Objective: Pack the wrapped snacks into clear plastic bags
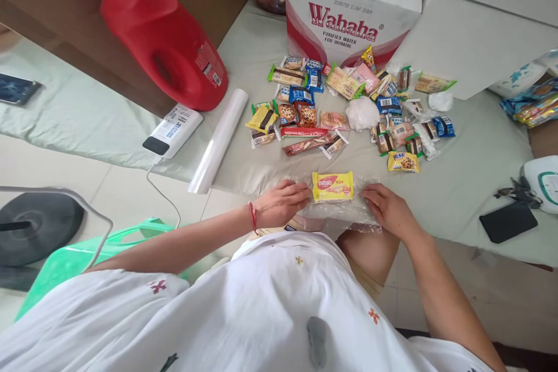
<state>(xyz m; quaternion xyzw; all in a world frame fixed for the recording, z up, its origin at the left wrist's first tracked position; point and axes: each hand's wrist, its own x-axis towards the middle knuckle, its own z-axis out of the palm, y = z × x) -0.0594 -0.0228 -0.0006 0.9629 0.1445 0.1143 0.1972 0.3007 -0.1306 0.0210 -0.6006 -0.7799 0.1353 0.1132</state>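
Note:
A yellow nabati wafer packet (332, 186) lies flat on a sheet of clear plastic film (335, 209) at the near edge of the cloth-covered surface. To its left, my left hand (284, 203), with a red string at the wrist, has its fingers closed on the film. My right hand (387, 208) pinches the film on the packet's other side. Neither hand touches the packet itself. The film's near edge hangs over my lap. Beyond it lies a loose spread of small wrapped snacks (307, 113), including cookies, wafers and red stick packs.
A roll of clear film (218, 140) and a white power bank (173, 129) with a cable lie left, beside a red jug (161, 35). Behind stands a Wahaba water carton (344, 17). A black wallet-like item (508, 222) and keys (518, 190) are at right.

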